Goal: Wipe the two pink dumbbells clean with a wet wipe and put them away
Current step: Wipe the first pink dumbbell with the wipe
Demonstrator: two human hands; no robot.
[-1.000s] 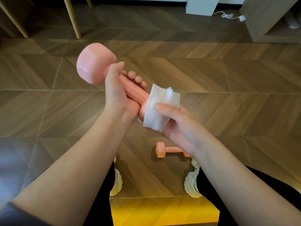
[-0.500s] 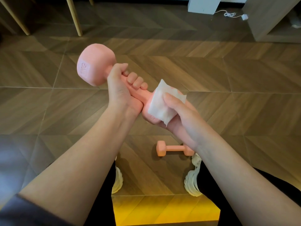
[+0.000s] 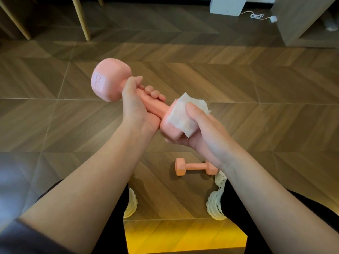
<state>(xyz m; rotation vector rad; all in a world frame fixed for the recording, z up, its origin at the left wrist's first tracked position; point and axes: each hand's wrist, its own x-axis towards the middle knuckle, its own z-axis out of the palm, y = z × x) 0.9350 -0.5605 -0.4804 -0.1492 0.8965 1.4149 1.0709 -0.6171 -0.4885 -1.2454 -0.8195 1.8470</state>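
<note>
Above the wooden floor point(image 3: 256, 88), left of centre, the left hand point(image 3: 135, 110) grips the handle of the raised pink dumbbell point(image 3: 156, 107). Its fingers are curled fully round the bar and the thumb points toward the far head. That head projects up and to the left beyond the thumb and bears a moulded weight mark. Just right of the left fingertips, the near head is covered by the wet wipe point(image 3: 183, 116). The right hand point(image 3: 205, 132) clasps this head through the wipe, thumb pressed on top of the sheet and fingers curled beneath. Below the right wrist, well apart from all the fingers, the second pink dumbbell point(image 3: 194, 166) lies flat on the floor, its right head just beside a pale shoe point(image 3: 216, 198).
</note>
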